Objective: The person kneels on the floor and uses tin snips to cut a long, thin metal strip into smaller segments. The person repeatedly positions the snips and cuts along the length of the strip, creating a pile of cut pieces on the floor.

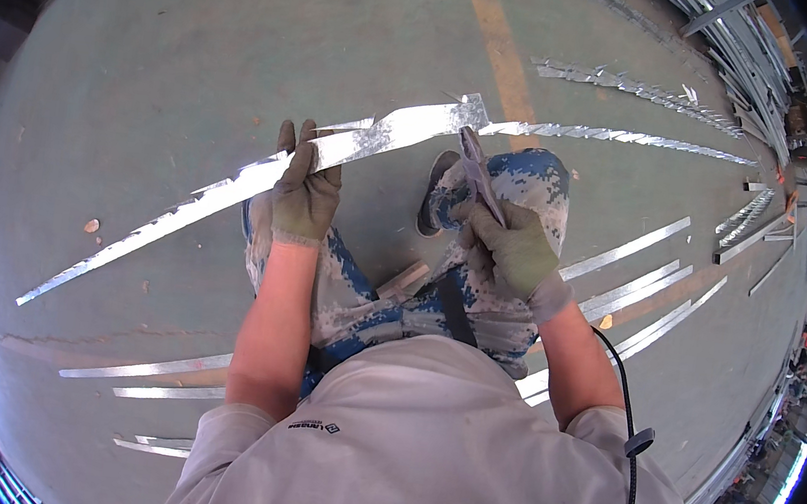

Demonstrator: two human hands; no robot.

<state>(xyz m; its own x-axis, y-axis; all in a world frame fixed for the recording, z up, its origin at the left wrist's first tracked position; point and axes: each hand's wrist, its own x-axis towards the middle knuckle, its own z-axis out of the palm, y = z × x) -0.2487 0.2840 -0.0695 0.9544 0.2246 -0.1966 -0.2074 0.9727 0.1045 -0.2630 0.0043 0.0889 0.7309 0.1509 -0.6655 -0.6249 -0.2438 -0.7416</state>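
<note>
A long, shiny sheet-metal strip [377,138] runs slantwise in front of me, its wide end to the right and its thin end at the lower left. Notched, jagged bits stand along its far edge. My left hand [307,195], in a green-grey work glove, grips the strip near its middle, thumb in front and fingertips showing beyond the far edge. In a matching glove, my right hand [514,251] is closed on a flat grey hand tool [480,171]; its exact kind is unclear. The tool's tip is close to the strip's wide end; whether they touch I cannot tell.
Jagged metal strips [629,139] lie on the green floor beyond my knees. Straight metal strips [635,291] lie to the right, others [157,368] to the left. Metal lengths [748,73] are piled at the far right. A black cable [629,491] hangs by my right arm.
</note>
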